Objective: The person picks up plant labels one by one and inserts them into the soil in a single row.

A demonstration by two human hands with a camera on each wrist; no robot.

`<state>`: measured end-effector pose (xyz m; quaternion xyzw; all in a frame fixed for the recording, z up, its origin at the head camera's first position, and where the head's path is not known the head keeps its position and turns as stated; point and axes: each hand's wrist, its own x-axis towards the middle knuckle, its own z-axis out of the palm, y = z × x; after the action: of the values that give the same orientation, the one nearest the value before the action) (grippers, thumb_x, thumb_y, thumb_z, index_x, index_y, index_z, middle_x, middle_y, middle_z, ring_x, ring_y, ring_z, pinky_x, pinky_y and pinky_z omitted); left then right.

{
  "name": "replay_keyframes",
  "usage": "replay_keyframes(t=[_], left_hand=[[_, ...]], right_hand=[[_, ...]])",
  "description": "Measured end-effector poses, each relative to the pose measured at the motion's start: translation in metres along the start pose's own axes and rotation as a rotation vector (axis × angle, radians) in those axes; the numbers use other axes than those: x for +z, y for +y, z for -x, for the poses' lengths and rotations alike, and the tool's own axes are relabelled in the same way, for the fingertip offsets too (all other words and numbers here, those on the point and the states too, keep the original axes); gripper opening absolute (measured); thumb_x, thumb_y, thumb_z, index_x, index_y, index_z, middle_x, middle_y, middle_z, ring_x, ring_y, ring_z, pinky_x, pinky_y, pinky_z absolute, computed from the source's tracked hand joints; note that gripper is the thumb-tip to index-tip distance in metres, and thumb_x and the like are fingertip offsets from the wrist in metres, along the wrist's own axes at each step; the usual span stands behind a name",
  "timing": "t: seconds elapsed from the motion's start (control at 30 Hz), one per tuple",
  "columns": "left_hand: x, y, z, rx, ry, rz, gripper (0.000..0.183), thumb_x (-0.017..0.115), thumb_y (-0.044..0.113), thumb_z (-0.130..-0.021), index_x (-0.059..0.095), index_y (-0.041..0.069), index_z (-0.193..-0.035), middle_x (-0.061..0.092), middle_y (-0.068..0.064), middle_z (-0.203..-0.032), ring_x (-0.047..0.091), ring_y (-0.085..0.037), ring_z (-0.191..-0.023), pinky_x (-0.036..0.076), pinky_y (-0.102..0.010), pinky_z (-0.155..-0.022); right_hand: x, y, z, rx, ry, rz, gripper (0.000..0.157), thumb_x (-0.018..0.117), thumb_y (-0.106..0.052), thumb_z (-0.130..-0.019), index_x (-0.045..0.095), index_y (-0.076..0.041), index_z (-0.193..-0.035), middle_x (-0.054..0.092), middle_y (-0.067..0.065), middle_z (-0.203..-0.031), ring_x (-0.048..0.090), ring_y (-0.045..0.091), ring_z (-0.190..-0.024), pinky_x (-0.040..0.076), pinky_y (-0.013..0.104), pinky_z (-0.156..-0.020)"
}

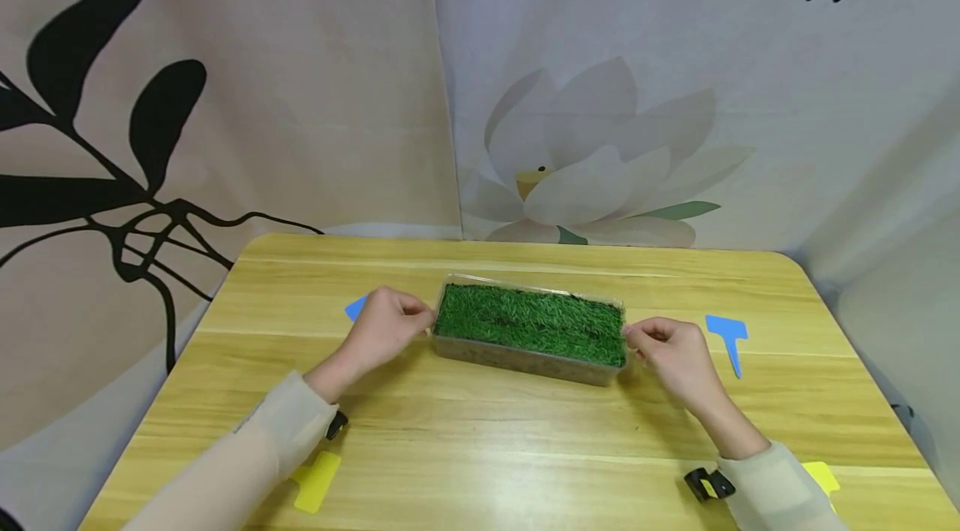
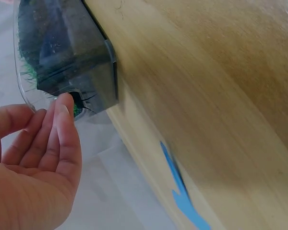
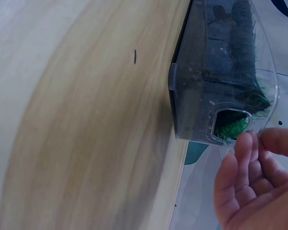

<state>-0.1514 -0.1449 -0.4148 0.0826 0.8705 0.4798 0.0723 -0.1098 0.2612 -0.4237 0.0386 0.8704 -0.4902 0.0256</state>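
Note:
A clear plastic box (image 1: 517, 356) sits on the wooden table with a mat of green artificial grass (image 1: 532, 321) inside. At its left end, my left hand (image 1: 386, 324) pinches the rim between thumb and fingers. My right hand (image 1: 675, 356) does the same at the right end. Each end wall has a rounded cut-out; in the left wrist view the fingertips lie right at this opening in the box (image 2: 98, 72). Green grass shows through the opposite opening of the box (image 3: 192, 91) in the right wrist view.
A blue T-shaped plant label (image 1: 729, 335) lies right of the box, and another blue label (image 1: 356, 308) is partly hidden behind the left hand. Yellow pieces (image 1: 318, 483) lie by both forearms. Patterned cloth (image 1: 337, 97) hangs behind the table (image 1: 480, 439).

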Motion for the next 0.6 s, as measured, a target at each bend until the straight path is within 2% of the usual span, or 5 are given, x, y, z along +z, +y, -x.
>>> replay_keyframes(t=[0.2,0.37,0.6], left_hand=[[0.002,0.002,0.010,0.038,-0.027,-0.031,0.026,0.067,0.009,-0.099,0.082,0.010,-0.078,0.067,-0.014,-0.060,0.029,-0.007,-0.041,0.028,-0.021,-0.044],[0.005,0.005,0.020,0.024,-0.033,-0.033,0.026,0.067,0.007,-0.098,0.082,0.012,-0.077,0.067,-0.012,-0.060,0.029,-0.007,-0.041,0.028,-0.022,-0.044],[0.010,0.009,0.029,0.048,-0.026,-0.053,0.027,0.066,0.004,-0.096,0.081,0.011,-0.075,0.072,-0.006,-0.065,0.032,-0.006,-0.042,0.031,-0.023,-0.045]], right_hand=[[0.000,0.001,0.004,0.001,0.005,0.010,0.026,0.069,-0.024,-0.103,0.077,0.000,-0.098,0.070,0.015,-0.078,0.057,0.021,-0.063,0.045,0.028,-0.053],[-0.001,0.002,0.006,-0.010,-0.002,0.010,0.025,0.070,-0.023,-0.103,0.078,0.000,-0.099,0.068,0.014,-0.076,0.055,0.018,-0.061,0.044,0.027,-0.054],[-0.005,0.004,0.011,-0.012,-0.022,0.021,0.028,0.070,-0.027,-0.103,0.078,0.000,-0.103,0.067,0.011,-0.075,0.054,0.018,-0.060,0.042,0.028,-0.052]])
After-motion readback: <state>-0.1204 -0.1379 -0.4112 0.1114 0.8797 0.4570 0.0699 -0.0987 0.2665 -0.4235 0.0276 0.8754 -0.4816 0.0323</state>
